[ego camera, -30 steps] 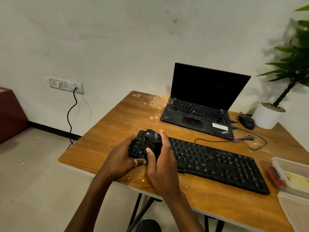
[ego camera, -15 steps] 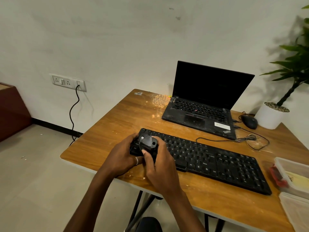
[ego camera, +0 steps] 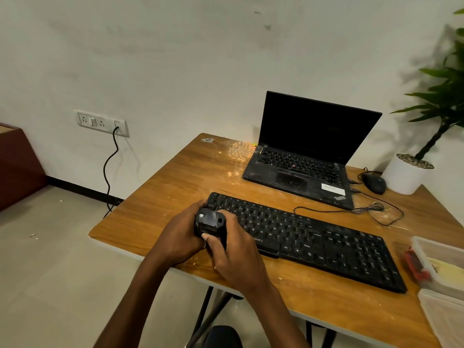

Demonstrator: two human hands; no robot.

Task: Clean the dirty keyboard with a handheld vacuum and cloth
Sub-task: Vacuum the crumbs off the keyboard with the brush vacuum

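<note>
A small black handheld vacuum (ego camera: 209, 222) is held over the left end of the black keyboard (ego camera: 313, 239), which is laid slantwise across the wooden table (ego camera: 175, 187). The vacuum is enclosed from both sides. The left hand (ego camera: 180, 234) is wrapped round its left flank, and the right hand (ego camera: 233, 257) is curled round its right flank, with the thumb laid against the near face. Each grip is thus closed on the vacuum. A pale round dot is seen on the vacuum's top. Whether its underside is touching the keys cannot be told, since that part is hidden by the hands.

Behind the keyboard an open laptop (ego camera: 306, 156) is set with its screen dark, and its deck is speckled with dust. A black mouse (ego camera: 374, 183) is placed to the right of the laptop, just beside a white pot (ego camera: 404, 174) in which a green plant (ego camera: 444, 101) is rooted. A thin cable (ego camera: 371, 209) is looped loosely on the table between the laptop and the keyboard.

Pale crumbs (ego camera: 238, 151) and a smear are scattered over the far left part of the table, next to the laptop, and more specks are seen near the front edge by the hands. At the right edge two clear plastic containers (ego camera: 439, 262) are stacked close together, and a red object (ego camera: 415, 266) is lodged against the upper one.

On the wall a white socket plate (ego camera: 101, 121) is mounted, and a black cord (ego camera: 110, 169) is plugged into it and hung down to the floor (ego camera: 50, 272).
</note>
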